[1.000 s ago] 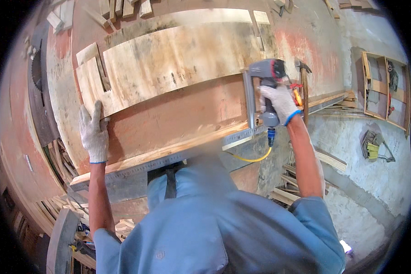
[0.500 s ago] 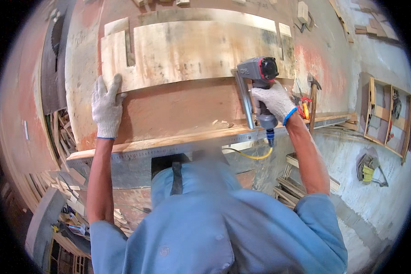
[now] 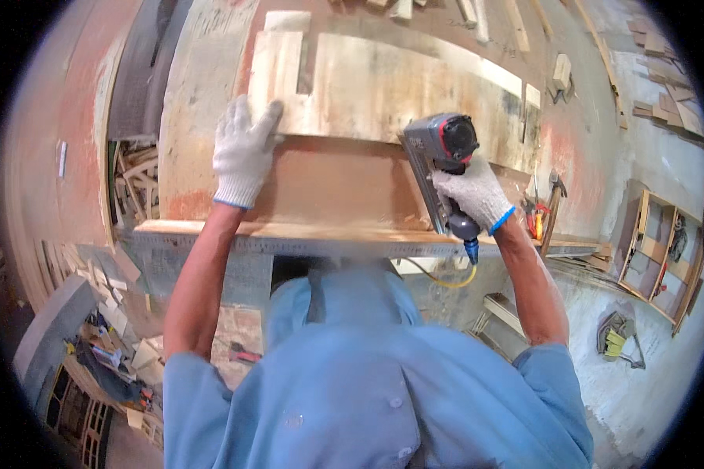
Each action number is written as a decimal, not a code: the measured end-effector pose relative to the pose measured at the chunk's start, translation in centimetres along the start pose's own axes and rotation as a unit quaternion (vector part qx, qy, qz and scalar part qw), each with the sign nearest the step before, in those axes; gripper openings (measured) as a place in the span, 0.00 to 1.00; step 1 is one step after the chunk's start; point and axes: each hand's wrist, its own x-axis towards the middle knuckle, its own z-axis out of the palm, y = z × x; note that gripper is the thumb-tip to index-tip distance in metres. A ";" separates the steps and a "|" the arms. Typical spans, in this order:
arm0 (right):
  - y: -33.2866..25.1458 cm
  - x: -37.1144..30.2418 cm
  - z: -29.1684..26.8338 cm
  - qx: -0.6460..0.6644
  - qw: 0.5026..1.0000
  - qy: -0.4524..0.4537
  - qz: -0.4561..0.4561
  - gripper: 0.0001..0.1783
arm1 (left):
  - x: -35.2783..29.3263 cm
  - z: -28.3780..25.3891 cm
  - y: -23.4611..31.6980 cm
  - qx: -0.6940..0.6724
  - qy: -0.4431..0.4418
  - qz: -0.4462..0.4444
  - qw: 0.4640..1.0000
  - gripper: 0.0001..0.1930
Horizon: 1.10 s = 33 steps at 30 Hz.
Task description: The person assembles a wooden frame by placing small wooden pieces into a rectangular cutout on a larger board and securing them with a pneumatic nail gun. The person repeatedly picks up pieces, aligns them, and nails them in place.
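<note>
Pale, stained wood makes up the notched panel (image 3: 375, 90), which lies flat on the reddish-brown table (image 3: 336, 184), with a slot toward its left end and a narrower one toward its right end. At the panel's near left corner is the left hand (image 3: 245, 152), in a white knitted glove with a blue cuff edge; its fingers (image 3: 233, 117) are extended and the thumb stands apart from them, reaching over the panel's near edge.

Right of the middle of the panel, the right hand (image 3: 475, 191), gloved alike, has its fingers clamped around the grip of a grey and black nail gun (image 3: 442, 139). The gun's head overlaps the panel's near edge in view; whether its nose touches the wood I cannot tell. A yellow hose (image 3: 455, 283) hangs from the grip's lower end, on the near side of the panel.

Nearer the person than the panel, and well apart from it, a wooden strip (image 3: 313, 230) runs along a metal ruler (image 3: 305, 245). Just beyond the panel's near right corner lie a hammer (image 3: 554, 207) and a red-handled tool (image 3: 536, 221).
</note>
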 end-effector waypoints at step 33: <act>-17.1 1.3 11.4 -0.055 0.985 -0.055 -0.157 0.14 | -6.2 -5.9 -4.8 -0.218 0.083 -0.165 0.958 0.25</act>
